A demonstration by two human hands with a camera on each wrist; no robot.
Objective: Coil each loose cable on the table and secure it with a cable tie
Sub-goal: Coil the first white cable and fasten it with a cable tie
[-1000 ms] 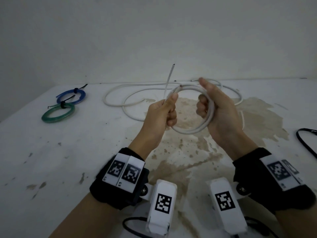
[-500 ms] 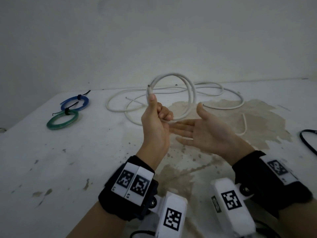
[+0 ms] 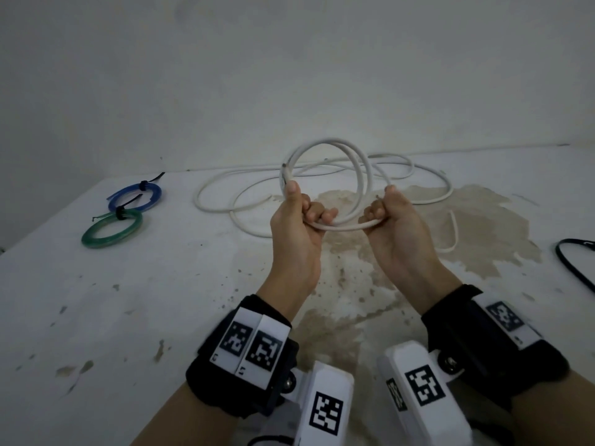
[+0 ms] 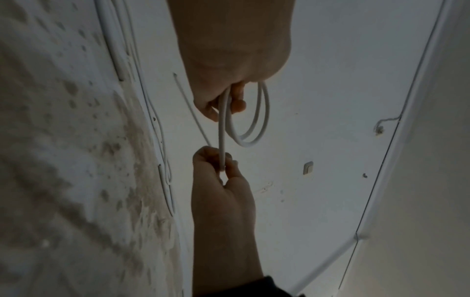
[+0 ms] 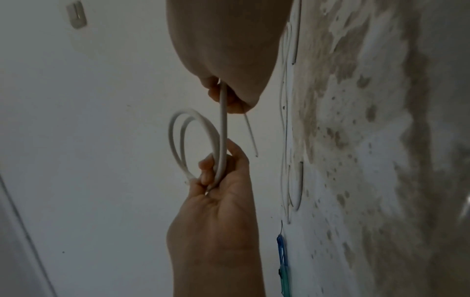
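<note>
A white cable (image 3: 335, 141) is partly wound into a small upright coil held above the table (image 3: 128, 317). My left hand (image 3: 302, 210) grips the bottom of the coil, thumb up against the cable's cut end. My right hand (image 3: 381, 209) pinches the strand that runs out of the coil to the right. The rest of the cable lies in loose loops on the table behind the hands. The left wrist view shows the coil (image 4: 254, 124) hanging from my left hand (image 4: 229, 102) and my right hand (image 4: 222, 163) pinching the strand. In the right wrist view the coil (image 5: 178, 140) sits in my left hand (image 5: 216, 170).
A blue coil (image 3: 135, 197) and a green coil (image 3: 111, 231), each bound with a black tie, lie at the far left of the table. A black cable (image 3: 576, 262) curves in at the right edge. A brown stain covers the table's middle.
My right hand let go of the coil, opened palm up, and now pinches the strand beside the coil. My left hand has turned the coil upright and raised it.
</note>
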